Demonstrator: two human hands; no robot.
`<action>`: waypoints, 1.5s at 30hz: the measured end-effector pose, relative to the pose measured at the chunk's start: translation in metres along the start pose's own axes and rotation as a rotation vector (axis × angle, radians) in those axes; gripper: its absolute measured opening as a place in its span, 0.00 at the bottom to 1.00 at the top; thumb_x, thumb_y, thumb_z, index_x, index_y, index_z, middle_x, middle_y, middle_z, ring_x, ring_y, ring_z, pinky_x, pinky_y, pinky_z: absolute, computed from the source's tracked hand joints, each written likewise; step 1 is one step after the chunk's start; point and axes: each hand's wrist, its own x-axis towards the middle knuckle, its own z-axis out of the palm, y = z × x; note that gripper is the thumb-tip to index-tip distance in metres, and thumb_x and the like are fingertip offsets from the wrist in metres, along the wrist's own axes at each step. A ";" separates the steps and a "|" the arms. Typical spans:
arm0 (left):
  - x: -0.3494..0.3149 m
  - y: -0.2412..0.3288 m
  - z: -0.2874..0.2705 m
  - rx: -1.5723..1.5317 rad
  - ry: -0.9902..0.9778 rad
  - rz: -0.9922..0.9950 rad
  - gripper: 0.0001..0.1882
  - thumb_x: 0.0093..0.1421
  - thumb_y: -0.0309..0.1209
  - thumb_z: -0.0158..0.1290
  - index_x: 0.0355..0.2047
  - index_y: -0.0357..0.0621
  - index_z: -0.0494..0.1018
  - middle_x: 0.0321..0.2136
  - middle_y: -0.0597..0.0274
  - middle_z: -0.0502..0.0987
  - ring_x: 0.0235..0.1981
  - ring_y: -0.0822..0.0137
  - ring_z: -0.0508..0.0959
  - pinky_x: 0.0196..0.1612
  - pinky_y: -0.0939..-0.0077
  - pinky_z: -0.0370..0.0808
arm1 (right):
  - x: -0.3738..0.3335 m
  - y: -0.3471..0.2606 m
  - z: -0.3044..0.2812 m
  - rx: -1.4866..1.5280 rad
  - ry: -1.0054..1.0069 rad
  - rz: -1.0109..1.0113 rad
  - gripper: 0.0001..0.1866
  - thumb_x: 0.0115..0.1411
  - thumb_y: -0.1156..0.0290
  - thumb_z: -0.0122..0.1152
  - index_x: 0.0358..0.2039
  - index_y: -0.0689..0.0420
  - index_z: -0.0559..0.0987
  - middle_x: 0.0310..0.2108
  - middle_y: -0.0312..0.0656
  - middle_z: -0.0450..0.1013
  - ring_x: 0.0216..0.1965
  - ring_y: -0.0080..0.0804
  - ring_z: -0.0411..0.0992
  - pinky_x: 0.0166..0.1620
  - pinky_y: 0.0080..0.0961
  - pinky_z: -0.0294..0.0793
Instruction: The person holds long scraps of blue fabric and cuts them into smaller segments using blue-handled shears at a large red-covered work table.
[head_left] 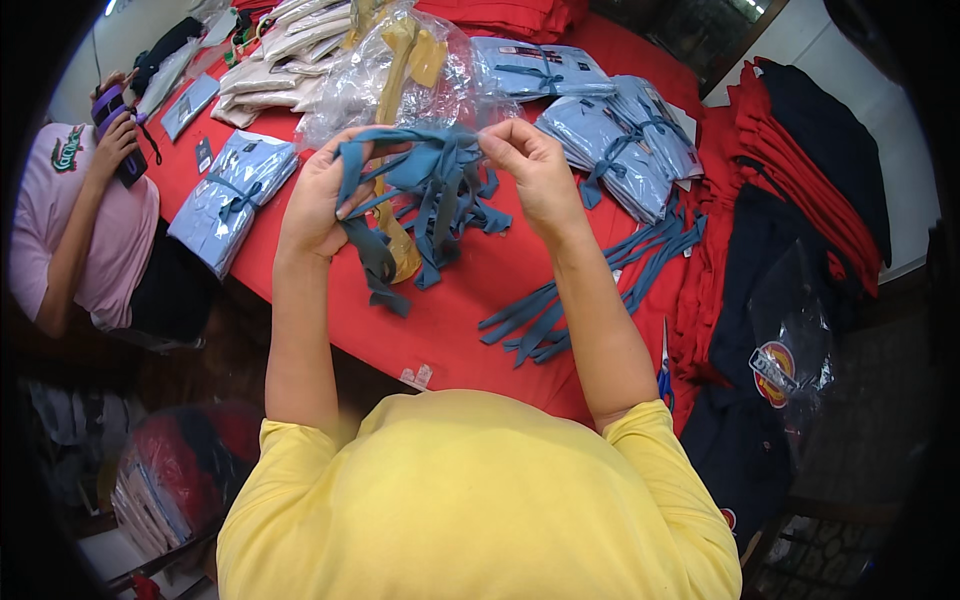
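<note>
My left hand [325, 195] is closed round a bunch of blue-grey fabric strips [425, 175] and holds them over the red-covered table. With thumb and fingertips pinched together, my right hand [530, 170] grips the other end of a strip from that bunch. Several loose strip ends dangle between both hands. Beneath my right forearm, more blue fabric strips [545, 320] lie spread in a row on the cloth. Beyond my right hand are light blue folded shirts in clear plastic [610, 150], tied with the same kind of strip.
Another tied shirt pack [235, 200] lies at left, near a person in pink [100, 220] holding a purple-and-black object. Crumpled clear plastic [440, 75] and white packs [280, 70] sit at the back. Scissors [665, 370] rest at right, beside piled red and navy garments [775, 230].
</note>
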 end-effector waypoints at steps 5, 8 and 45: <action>-0.001 -0.010 -0.050 0.012 -0.191 0.014 0.12 0.55 0.25 0.50 0.39 0.35 0.73 0.31 0.65 0.75 0.25 0.83 0.69 0.33 0.87 0.67 | -0.007 0.002 -0.001 0.339 0.044 0.154 0.08 0.56 0.67 0.63 0.27 0.56 0.74 0.23 0.30 0.70 0.25 0.14 0.64 0.30 0.13 0.63; 0.000 -0.005 -0.063 0.703 0.044 0.079 0.13 0.54 0.25 0.48 0.39 0.35 0.74 0.33 0.61 0.75 0.35 0.72 0.73 0.40 0.80 0.70 | -0.009 0.006 -0.008 0.325 0.101 0.180 0.09 0.56 0.67 0.64 0.26 0.56 0.74 0.23 0.30 0.71 0.23 0.14 0.65 0.28 0.13 0.64; -0.029 0.035 0.045 0.566 0.052 0.534 0.19 0.60 0.19 0.46 0.53 0.33 0.68 0.47 0.56 0.73 0.39 0.75 0.76 0.38 0.84 0.74 | -0.037 -0.067 0.008 -0.049 -0.110 -0.206 0.06 0.60 0.75 0.55 0.32 0.65 0.75 0.27 0.36 0.75 0.29 0.19 0.71 0.38 0.16 0.70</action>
